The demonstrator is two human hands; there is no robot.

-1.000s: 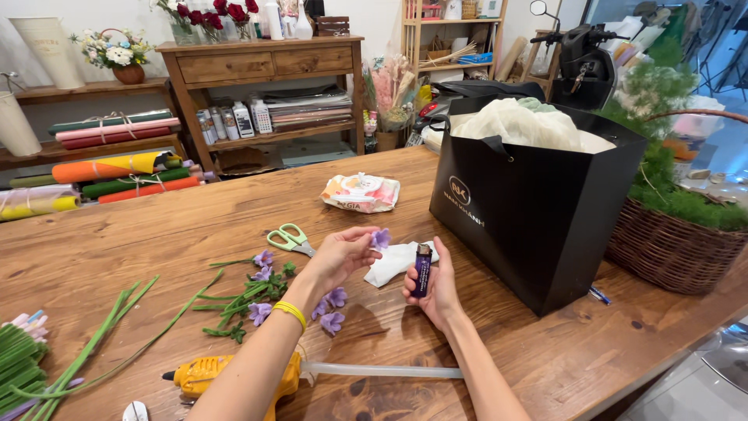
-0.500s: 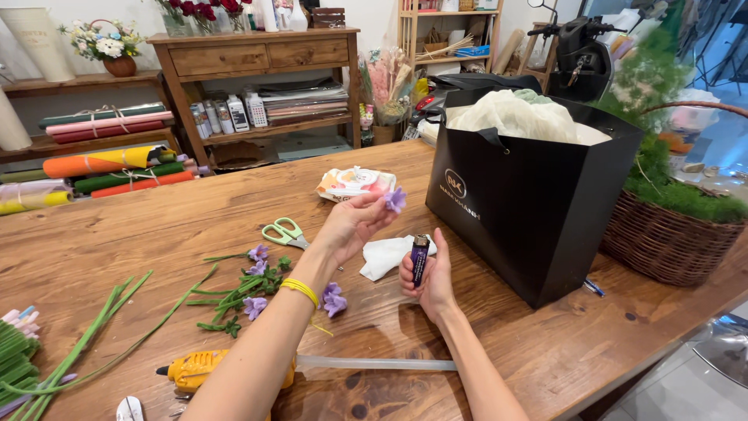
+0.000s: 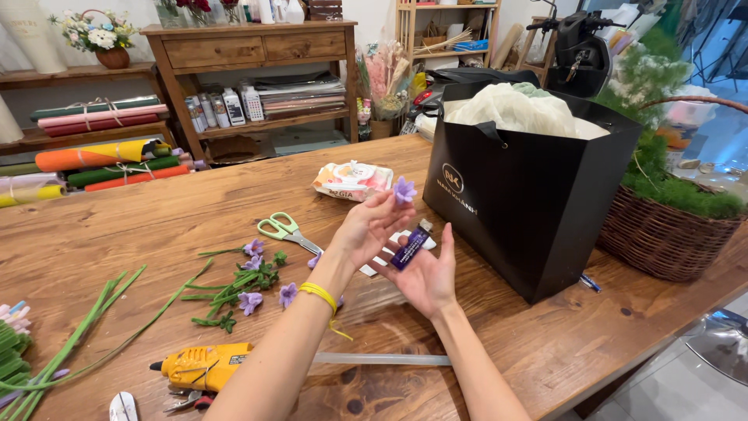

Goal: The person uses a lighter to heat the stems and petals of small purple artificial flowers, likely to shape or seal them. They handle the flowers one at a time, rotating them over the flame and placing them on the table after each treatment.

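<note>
Your left hand (image 3: 366,230) pinches small purple flower head (image 3: 403,189); right hand (image 3: 427,277) holds small purple glue tube (image 3: 411,245). Flower unglued as yet; more purple blooms on green stems (image 3: 251,277) wait left of hands.

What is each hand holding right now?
Left hand: pinching a small purple flower at its fingers.
Right hand: holding a small dark glue tube.

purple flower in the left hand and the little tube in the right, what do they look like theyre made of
Purple flower: likely fabric or paper, a craft bloom; flat matte petals, evenly coloured, pinched by the left hand. Real petals can't be ruled out.
Small tube: probably soft plastic or thin metal with a glossy purple printed skin and a pale cap, lying across the right hand.
</note>
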